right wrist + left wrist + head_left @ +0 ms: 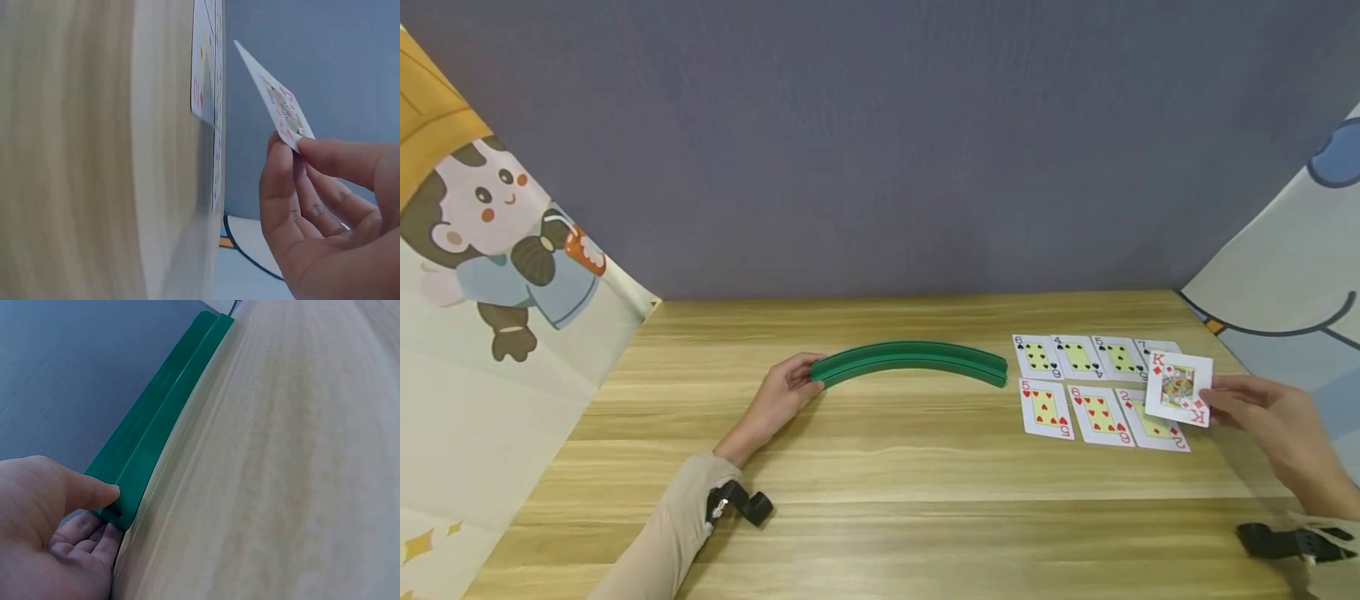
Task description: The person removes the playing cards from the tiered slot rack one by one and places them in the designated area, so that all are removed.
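Note:
My left hand (778,404) pinches the left end of a curved green playing-card holder (910,353), thumb on the near face and fingers behind and under it. The holder has a long groove and lies on the wooden table; no cards stand in it. In the left wrist view the thumb (94,490) presses on the holder's end. My right hand (1277,421) pinches a king of diamonds (1178,389) by its right edge between thumb and fingers. In the right wrist view this playing card (275,100) is tilted and raised above the table.
Two rows of face-up playing cards lie at the right. The back row has several black-suit cards (1078,357); the front row has two hearts cards (1047,408) and a two of diamonds (1153,429), partly covered by the king. A grey panel (910,167) rises behind the table (925,517).

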Motion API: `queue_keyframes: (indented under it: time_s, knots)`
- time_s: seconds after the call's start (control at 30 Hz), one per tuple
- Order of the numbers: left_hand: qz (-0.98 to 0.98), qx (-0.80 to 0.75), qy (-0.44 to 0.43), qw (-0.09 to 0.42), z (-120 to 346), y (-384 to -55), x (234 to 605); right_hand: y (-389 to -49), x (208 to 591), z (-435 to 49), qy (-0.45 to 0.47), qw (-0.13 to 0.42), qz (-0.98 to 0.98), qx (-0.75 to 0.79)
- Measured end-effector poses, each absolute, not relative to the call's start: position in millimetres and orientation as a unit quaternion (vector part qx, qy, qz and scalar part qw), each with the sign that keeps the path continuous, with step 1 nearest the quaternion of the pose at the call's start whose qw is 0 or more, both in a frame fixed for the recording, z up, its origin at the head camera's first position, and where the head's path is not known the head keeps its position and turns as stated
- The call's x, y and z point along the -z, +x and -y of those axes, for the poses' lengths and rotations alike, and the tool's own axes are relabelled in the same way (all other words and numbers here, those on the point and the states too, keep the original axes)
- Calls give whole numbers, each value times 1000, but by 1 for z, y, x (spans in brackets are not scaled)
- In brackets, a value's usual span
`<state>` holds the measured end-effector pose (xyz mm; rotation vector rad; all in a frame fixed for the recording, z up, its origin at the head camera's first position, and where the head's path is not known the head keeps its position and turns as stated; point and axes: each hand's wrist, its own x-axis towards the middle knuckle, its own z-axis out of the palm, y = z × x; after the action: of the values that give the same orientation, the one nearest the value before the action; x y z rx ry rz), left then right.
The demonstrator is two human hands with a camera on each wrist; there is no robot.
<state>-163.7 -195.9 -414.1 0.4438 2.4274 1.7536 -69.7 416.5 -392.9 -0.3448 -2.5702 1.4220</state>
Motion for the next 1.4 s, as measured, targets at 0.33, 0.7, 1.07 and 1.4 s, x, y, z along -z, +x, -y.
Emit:
queue_keyframes:
  time_s: [0.33, 0.7, 1.07, 1.4]
  knots:
    - [-802, -575, 149, 56, 196, -163, 412, -65, 405, -449, -150, 51, 894, -420]
    - [-801, -577, 145, 62, 194, -162, 414, -68, 425, -491, -193, -25, 921, -337]
    - [-800, -580, 141, 61, 195, -162, 414, -64, 420, -487, -225, -46, 913, -336]
    - [-800, -580, 141, 57, 195, -163, 414, -62, 419, -479, -211, -37, 917, -336]
